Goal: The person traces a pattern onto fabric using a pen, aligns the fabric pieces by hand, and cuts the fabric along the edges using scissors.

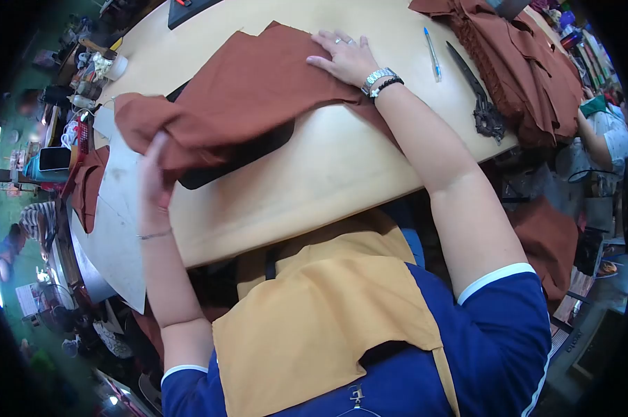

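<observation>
A reddish-brown cloth (251,83) lies across the light wooden table (314,167), partly over a flat black item (272,142). Its left end is lifted and folded. My left hand (154,177), blurred by motion, grips that lifted end, with the thumb against the fabric. My right hand (345,59) lies at the cloth's upper right edge, fingers spread and flat, with a ring on one finger and a watch and a dark bracelet at the wrist.
Right of my right hand are a blue pen (433,55), black scissors (475,90) and a pile of brown cloth (522,69). A grey-white panel (119,222) adjoins the table's left side. Another person's arm (595,139) shows at far right.
</observation>
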Motion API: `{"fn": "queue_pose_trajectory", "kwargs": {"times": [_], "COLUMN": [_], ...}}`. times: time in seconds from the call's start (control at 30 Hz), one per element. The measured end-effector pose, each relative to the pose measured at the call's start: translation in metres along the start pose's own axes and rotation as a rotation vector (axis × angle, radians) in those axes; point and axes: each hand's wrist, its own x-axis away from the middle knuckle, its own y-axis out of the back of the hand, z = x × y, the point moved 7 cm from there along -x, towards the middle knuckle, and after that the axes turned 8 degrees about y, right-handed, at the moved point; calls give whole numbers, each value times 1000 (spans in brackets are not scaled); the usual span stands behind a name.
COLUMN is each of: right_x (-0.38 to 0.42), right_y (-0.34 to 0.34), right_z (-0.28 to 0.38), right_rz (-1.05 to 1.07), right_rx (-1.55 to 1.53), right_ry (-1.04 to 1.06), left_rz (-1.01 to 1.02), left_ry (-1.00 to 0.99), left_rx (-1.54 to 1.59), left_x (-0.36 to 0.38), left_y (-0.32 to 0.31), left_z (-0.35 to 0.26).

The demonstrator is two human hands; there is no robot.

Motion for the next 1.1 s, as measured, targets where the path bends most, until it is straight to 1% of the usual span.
{"fn": "queue_pose_trajectory", "kwargs": {"times": [0.03, 0.1, 0.13, 0.17, 0.23, 0.27, 0.33, 0.43, 0.47, 0.57, 0.6, 0.83, 0.87, 0.9, 0.97, 1.07, 1.1], "right_x": [-2, -4, -4, -5, -8, -7, -10, -20, -21, -19, -22, -36, -38, -39, -40, -33, -32], "right_y": [1, 7, 13, 18, 17, 14, 10, 5, 5, 23, 20, 22, 22, 22, 22, 28, 26], "right_z": [-2, -3, 0, -1, -2, -3, -6, -13, -15, -15, -21, -46, -47, -48, -51, -54, -61], "right_rz": [-31, -93, -124, -156, -167, -169, -170, -155, -146, -398, -409, -481, -442, -403, -325, -473, -426], "right_rx": [2, -4, -13, -22, -158, -228, -246, -255, -254, -376, -374, -295, -276, -255, -210, -216, -216], "right_ry": [-18, -54, -75, -97, -74, -64, -87, -146, -171, -165, -179, -276, -283, -291, -308, -128, -142], "left_rz": [160, 7, 39, -4, -105, -123, -166, -122, -133, -203, -234, -96, -48, -34, -87, -170, -126], "left_ry": [136, 130, 94, 176, 281, 250, 188, -96, 23, -175, -90, 91, 17, -99, -59, 56, 124], "left_rx": [249, 236, 128, 68, -33, 3, 78, -661, -760, -348, -136, 113, -252, -554, -417, -117, -58], "left_x": [6, 18, 19, 18, 28, 36, 56, 72, 77, 74, 76, 56, 52, 49, 37, 36, 38], "left_y": [-14, -7, -4, 15, 40, 42, 41, 40, 16, 4, -1, 8, -10, -29, -21, -4, -1], "left_z": [-14, -30, -30, -15, 12, 17, 31, 52, 52, 35, 29, 35, 33, 29, 42, 44, 45]}}
